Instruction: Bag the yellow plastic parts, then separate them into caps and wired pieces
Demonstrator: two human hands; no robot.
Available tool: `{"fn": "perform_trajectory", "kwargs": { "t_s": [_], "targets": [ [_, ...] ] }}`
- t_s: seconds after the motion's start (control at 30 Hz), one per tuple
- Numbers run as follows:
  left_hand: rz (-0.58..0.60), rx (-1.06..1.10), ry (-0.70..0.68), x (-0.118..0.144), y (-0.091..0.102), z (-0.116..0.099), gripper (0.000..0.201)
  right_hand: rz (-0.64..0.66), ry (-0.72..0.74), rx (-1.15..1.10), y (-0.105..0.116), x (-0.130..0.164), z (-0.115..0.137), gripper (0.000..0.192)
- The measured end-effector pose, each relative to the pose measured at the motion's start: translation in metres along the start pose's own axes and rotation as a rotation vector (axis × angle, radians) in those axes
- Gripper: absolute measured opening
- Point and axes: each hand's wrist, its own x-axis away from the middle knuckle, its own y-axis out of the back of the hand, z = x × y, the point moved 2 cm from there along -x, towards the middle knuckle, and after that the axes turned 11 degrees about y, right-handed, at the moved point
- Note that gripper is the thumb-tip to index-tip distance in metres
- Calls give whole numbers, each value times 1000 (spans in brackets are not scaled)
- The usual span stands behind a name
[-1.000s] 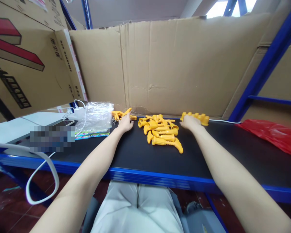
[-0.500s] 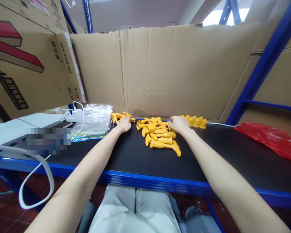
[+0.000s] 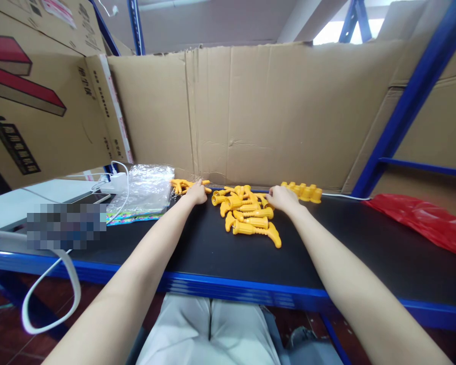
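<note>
My left hand [image 3: 197, 192] is at the back of the black tabletop, fingers curled down over a small heap of thin yellow plastic pieces [image 3: 180, 185]. One piece's end pokes out to the right of the fingers. At the right edge of a larger pile of yellow plastic pieces [image 3: 253, 222], my right hand [image 3: 285, 198] has its fingers bent and pressed together around a yellow piece; its fingertips are partly hidden. Pieces in this pile have a ribbed sleeve and a curved, boot-like end. Behind the right hand lies a row of joined yellow cup shapes [image 3: 306, 192].
Clear plastic bags [image 3: 148, 187] lie left of my left hand, beside a white charger [image 3: 117, 182] with cables. A phone [image 3: 95, 197] is farther left. Red plastic bag [image 3: 421, 218] at right. Cardboard [image 3: 251, 116] walls the back; a blue rail [image 3: 243, 289] edges the front.
The whole view has shifted slightly. Both hands stay in nearly the same places, with small finger movements among the yellow pieces. The pile looks almost the same.
</note>
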Motion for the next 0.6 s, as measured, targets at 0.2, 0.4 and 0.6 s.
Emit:
{"fn": "perform_trajectory", "kwargs": {
  "t_s": [0.2, 0.4, 0.6],
  "targets": [
    [29, -95, 134, 5, 10, -1, 46, 0, -3, -6, -2, -2, -2, 32],
    [-105, -2, -38, 4, 23, -26, 36, -4, -4, -10, -3, -2, -2, 33],
    [150, 122, 3, -1, 6, -55, 43, -10, -3, -4, -2, -1, -1, 32]
  ]
}}
